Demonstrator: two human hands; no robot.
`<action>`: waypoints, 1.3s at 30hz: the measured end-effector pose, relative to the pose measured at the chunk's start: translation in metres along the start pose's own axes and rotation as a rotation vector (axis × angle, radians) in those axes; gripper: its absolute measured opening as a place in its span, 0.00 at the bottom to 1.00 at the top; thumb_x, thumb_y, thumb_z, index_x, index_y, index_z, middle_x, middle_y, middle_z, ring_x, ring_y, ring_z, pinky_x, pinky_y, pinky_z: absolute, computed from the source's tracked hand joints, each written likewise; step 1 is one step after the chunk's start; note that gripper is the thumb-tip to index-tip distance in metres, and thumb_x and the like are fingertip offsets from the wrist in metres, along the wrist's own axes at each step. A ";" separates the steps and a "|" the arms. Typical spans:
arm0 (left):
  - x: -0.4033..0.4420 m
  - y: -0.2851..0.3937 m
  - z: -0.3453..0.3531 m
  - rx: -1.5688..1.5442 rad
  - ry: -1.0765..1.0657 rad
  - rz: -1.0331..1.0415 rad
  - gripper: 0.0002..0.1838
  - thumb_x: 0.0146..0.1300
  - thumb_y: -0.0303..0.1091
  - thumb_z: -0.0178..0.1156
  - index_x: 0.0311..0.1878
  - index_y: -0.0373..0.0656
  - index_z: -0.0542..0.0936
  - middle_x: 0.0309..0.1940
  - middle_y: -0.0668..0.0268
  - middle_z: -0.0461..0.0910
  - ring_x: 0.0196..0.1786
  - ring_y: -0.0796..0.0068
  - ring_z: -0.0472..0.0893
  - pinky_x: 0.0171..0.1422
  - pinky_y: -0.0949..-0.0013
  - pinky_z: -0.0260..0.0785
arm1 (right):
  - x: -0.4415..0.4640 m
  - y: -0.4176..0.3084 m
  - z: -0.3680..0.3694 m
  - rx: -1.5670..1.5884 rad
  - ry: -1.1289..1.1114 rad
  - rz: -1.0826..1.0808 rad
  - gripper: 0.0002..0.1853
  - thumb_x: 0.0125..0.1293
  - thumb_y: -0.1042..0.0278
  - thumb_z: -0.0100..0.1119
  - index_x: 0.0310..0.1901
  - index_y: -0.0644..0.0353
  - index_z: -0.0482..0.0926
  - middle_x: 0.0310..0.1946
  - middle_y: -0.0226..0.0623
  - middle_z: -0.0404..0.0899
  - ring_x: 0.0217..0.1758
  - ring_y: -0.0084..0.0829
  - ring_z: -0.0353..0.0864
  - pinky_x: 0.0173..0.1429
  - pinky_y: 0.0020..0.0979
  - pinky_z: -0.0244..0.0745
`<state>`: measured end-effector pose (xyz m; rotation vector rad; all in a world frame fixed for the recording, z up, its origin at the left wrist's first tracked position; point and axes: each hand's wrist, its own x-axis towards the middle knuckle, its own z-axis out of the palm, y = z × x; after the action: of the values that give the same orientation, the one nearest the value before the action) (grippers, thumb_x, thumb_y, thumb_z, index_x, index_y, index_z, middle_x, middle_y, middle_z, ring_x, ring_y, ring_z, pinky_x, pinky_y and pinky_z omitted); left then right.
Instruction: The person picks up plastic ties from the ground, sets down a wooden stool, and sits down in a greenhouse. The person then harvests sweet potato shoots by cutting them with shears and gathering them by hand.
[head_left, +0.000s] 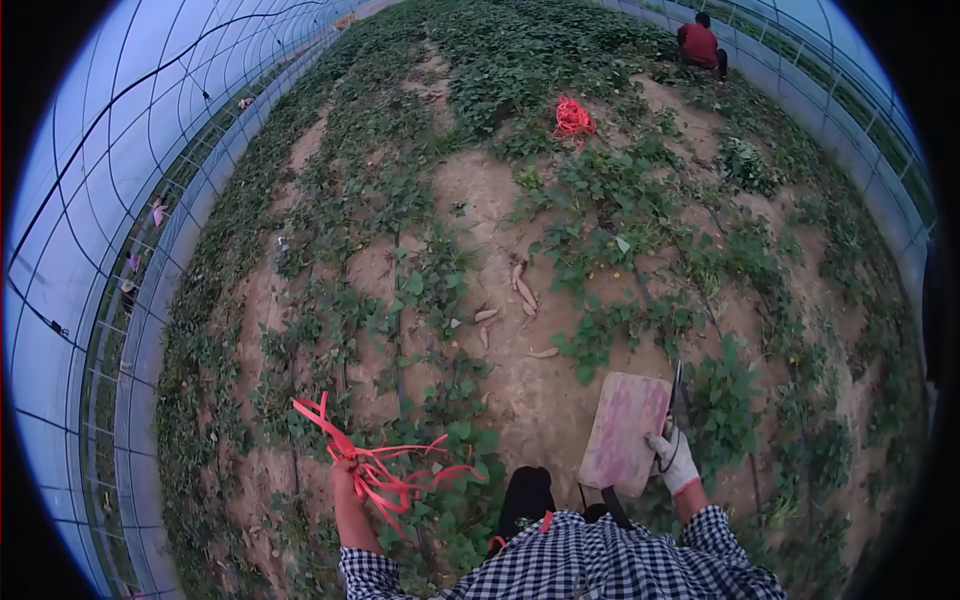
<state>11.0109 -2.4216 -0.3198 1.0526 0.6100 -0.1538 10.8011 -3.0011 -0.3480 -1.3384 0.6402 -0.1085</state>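
Observation:
My bare left hand [346,470] is closed around a bunch of red plastic strips [372,468], whose loose ends spread out to both sides above the green vines. My right hand [676,466] wears a white glove with a red cuff. It grips the edge of a flat rectangular board [627,432], pale with purple stains. Along the board's right side, in the same hand, is a dark tool [677,388] with a narrow blade and a looped handle, which looks like scissors. The gloved fingers behind the board are hidden.
Several long tubers [524,290], like sweet potatoes, lie on the bare soil path ahead. Leafy vines [610,240] grow in rows on both sides, with dark drip lines between. Farther off is a red heap of strips [572,118]. A person in red [700,45] crouches at the back right.

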 end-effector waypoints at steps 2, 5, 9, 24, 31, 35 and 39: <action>0.029 0.005 0.007 0.008 0.072 0.033 0.07 0.51 0.22 0.45 0.35 0.40 0.69 0.22 0.65 0.74 0.16 0.78 0.68 0.19 0.77 0.65 | 0.050 0.001 0.018 -0.010 -0.020 -0.026 0.22 0.59 0.68 0.63 0.54 0.69 0.74 0.46 0.37 0.81 0.44 0.26 0.78 0.51 0.30 0.73; 0.076 0.017 0.033 0.022 0.080 0.074 0.07 0.52 0.22 0.46 0.35 0.40 0.70 0.21 0.66 0.74 0.16 0.78 0.69 0.19 0.76 0.65 | 0.116 -0.001 0.037 -0.044 -0.004 -0.022 0.22 0.58 0.68 0.63 0.53 0.68 0.75 0.44 0.35 0.80 0.44 0.26 0.77 0.51 0.30 0.73; 0.170 0.035 0.044 0.029 0.108 -0.007 0.10 0.54 0.20 0.47 0.40 0.41 0.69 0.26 0.64 0.75 0.18 0.75 0.70 0.21 0.74 0.66 | 0.192 -0.023 0.069 -0.046 0.112 0.043 0.22 0.57 0.70 0.64 0.53 0.65 0.74 0.45 0.34 0.79 0.44 0.26 0.77 0.50 0.30 0.74; 0.408 0.106 0.279 0.144 -0.004 -0.017 0.08 0.56 0.22 0.47 0.38 0.43 0.70 0.23 0.68 0.72 0.19 0.77 0.69 0.20 0.71 0.63 | 0.441 -0.102 0.099 0.131 0.292 0.240 0.24 0.62 0.68 0.60 0.58 0.69 0.68 0.47 0.41 0.77 0.44 0.34 0.80 0.48 0.36 0.79; 0.465 0.123 0.349 0.101 0.122 -0.030 0.10 0.55 0.21 0.47 0.40 0.40 0.72 0.25 0.64 0.76 0.19 0.77 0.70 0.21 0.74 0.65 | 0.597 -0.122 0.094 0.059 0.117 0.068 0.30 0.59 0.69 0.64 0.62 0.68 0.66 0.52 0.39 0.76 0.50 0.31 0.77 0.55 0.33 0.73; 0.510 0.138 0.368 0.100 0.070 -0.043 0.09 0.55 0.23 0.47 0.39 0.39 0.72 0.25 0.64 0.76 0.20 0.77 0.71 0.21 0.74 0.64 | 0.675 -0.161 0.140 0.073 0.054 0.078 0.29 0.59 0.67 0.65 0.61 0.66 0.68 0.53 0.37 0.76 0.51 0.29 0.76 0.56 0.31 0.72; 0.589 0.152 0.386 0.125 0.152 -0.019 0.06 0.55 0.22 0.47 0.36 0.40 0.72 0.24 0.66 0.75 0.20 0.77 0.70 0.21 0.74 0.65 | 0.761 -0.173 0.180 -0.036 0.074 0.099 0.26 0.60 0.66 0.63 0.59 0.67 0.70 0.49 0.35 0.78 0.47 0.26 0.78 0.55 0.29 0.72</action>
<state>11.7118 -2.5764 -0.3867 1.1871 0.7553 -0.1307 11.5657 -3.2140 -0.4531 -1.3396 0.7729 -0.0666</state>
